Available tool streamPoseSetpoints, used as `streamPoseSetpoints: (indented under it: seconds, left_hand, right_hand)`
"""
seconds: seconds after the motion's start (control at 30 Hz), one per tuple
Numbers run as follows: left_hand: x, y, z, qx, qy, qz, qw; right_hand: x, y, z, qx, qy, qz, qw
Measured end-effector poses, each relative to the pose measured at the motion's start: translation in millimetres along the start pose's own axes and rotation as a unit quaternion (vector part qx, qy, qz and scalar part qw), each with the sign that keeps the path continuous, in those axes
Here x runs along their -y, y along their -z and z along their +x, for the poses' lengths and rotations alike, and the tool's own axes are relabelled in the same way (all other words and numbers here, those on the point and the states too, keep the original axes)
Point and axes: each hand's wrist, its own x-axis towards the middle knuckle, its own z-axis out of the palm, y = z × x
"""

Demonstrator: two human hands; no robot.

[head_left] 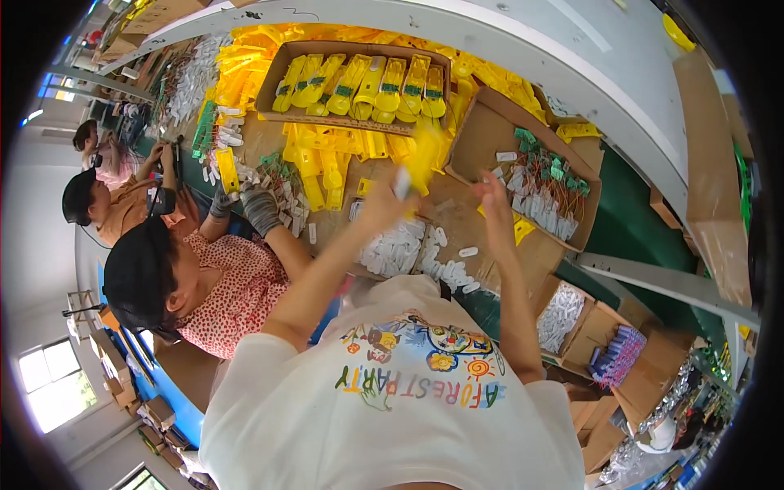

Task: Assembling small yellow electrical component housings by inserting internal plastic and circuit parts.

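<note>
My left hand (380, 209) is raised over a cardboard-covered table (457, 220) and grips a blurred yellow plastic housing (422, 153) with a small white part (402, 183) at its lower end. Just to its right, my right hand (495, 196) hovers at about the same height with its fingers curled upward. Motion blur hides whether it holds anything. Under both hands lies a heap of small white plastic parts (398, 247).
Behind the hands are a cardboard tray (278, 82) of yellow housings with green circuit boards and loose yellow shells (327, 163). A box (482, 122) of wired green boards stands right. Co-workers (220, 286) sit left. Boxes (600, 327) of white and blue parts stand lower right.
</note>
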Motion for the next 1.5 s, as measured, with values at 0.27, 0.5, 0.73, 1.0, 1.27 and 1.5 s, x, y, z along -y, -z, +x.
streamPoseSetpoints:
  seconds: [0.27, 0.5, 0.73, 1.0, 1.27, 1.5]
  left_hand:
    - [34, 112, 142, -0.245, -0.007, 0.413, 0.877]
    - [10, -8, -11, -0.173, -0.134, 0.186, 0.958]
    - [28, -18, -62, -0.062, 0.068, -0.006, 0.996]
    - [-18, 0, -86, -0.186, -0.148, 0.117, 0.964]
    - [-3, -18, -123, 0.162, 0.074, -0.016, 0.984]
    - [-28, -28, -111, 0.1, 0.297, -0.417, 0.853]
  right_hand:
    - [-93, 0, -8, 0.243, -0.098, -0.285, 0.922]
    - [-121, -85, 19, 0.004, -0.101, -0.367, 0.925]
    - [-90, -71, 5, 0.074, -0.174, -0.168, 0.967]
    - [9, -22, -89, 0.048, -0.391, 0.187, 0.9]
    - [-102, 32, -96, 0.091, -0.059, -0.382, 0.918]
    - [-122, 52, -95, 0.051, 0.162, -0.367, 0.914]
